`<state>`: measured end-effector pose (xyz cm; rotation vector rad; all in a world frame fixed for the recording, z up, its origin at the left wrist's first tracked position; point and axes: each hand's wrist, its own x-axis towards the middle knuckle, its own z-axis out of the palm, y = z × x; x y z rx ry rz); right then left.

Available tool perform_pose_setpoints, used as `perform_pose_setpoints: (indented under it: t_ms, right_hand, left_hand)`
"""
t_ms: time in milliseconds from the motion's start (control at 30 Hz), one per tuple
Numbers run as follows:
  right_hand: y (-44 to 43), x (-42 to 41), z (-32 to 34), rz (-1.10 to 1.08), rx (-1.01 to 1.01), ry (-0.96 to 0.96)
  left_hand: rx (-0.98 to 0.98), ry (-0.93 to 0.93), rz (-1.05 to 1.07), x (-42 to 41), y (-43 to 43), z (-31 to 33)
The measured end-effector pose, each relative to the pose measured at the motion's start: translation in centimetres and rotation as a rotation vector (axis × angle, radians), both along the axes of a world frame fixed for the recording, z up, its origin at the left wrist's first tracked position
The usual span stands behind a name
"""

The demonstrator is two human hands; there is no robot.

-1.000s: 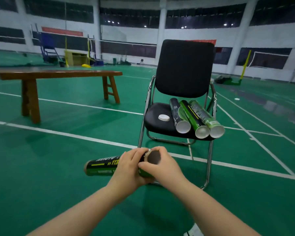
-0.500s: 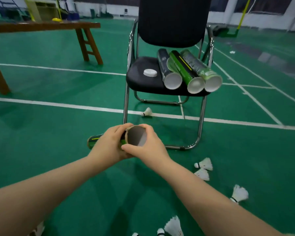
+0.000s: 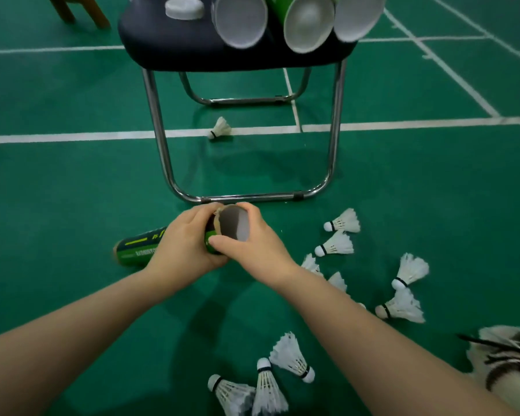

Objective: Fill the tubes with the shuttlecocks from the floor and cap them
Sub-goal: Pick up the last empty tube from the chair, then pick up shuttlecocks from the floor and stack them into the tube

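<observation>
Open green floor (image 3: 72, 190) left of the chair (image 3: 333, 145), shuttlecocks (image 3: 342, 221) scattered right, left hand (image 3: 186, 244) and right hand (image 3: 252, 244) both gripped the tube (image 3: 138, 246), fingers curled round its open end

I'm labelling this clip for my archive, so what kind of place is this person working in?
Probably a badminton court: the green floor carries white lines, shuttlecocks lie scattered on it, and tubes for them rest on a chair.

The tube (image 3: 138, 246) showed rough brown cardboard at its rim under a glossy printed skin; the chair legs (image 3: 335, 124) were polished metal, the seat (image 3: 174, 52) matt cloth.
</observation>
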<state>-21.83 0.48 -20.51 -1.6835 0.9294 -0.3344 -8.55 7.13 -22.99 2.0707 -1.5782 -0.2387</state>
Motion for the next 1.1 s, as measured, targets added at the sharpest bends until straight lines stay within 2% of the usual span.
perform_pose_setpoints:
  t_ms: [100, 233, 300, 367, 433, 500, 600, 700, 767, 800, 933, 1000, 1100]
  right_hand:
    - [-1.5, -1.0, -1.8, 0.021, 0.075, -0.001]
    - [-3.7, -2.8, -3.5, 0.061, 0.282, -0.091]
    - [-5.4, -4.5, -5.2, -0.06, 0.31, -0.097]
    - [-6.9, -6.6, -8.0, -0.256, 0.189, 0.059]
    - [-7.5, -8.6, -11.1, -0.351, 0.015, 0.346]
    - [-7.3, -9.9, -13.7, -0.338, -0.09, 0.501]
    - [-6.5, -10.5, -16.0, -0.278, -0.161, 0.609]
    - [-6.2, -10.4, -17.1, -0.233, -0.323, 0.746]
    - [-6.4, -10.2, -17.0, -0.312, -0.324, 0.689]
    - [-6.5, -10.2, -16.6, -0.384, -0.322, 0.593]
    - [-5.9, -9.4, -12.2, -0.68, -0.248, -0.062]
    - [-5.2, -8.2, -9.8, -0.658, -0.284, -0.239]
    - [-4.2, -6.5, -7.8, -0.411, -0.36, -0.242]
  left_hand:
    - [-0.033, -0.028, 0.006, -1.2, -1.2, -1.9]
    - [-0.026, -0.053, 0.034, -2.1, -2.2, -3.1]
    - [-0.005, -0.068, 0.04, -2.1, -2.7, -3.3]
    - [0.012, -0.068, 0.053, -2.4, -3.1, -3.4]
    - [0.009, -0.08, 0.061, -2.9, -3.4, -3.7]
    - [0.016, -0.093, 0.062, -3.5, -3.6, -4.3]
    - [0.042, -0.13, 0.058, -4.3, -3.7, -5.4]
    - [0.084, -0.156, 0.034, -5.1, -3.4, -6.2]
    - [0.092, -0.164, 0.024, -5.4, -3.3, -6.6]
    - [0.089, -0.168, 0.025, -5.4, -3.3, -6.7]
    - [0.076, -0.163, 0.047, -4.9, -3.9, -6.6]
    - [0.07, -0.151, 0.062, -4.8, -4.4, -6.3]
    - [0.065, -0.139, 0.089, -4.8, -4.9, -5.9]
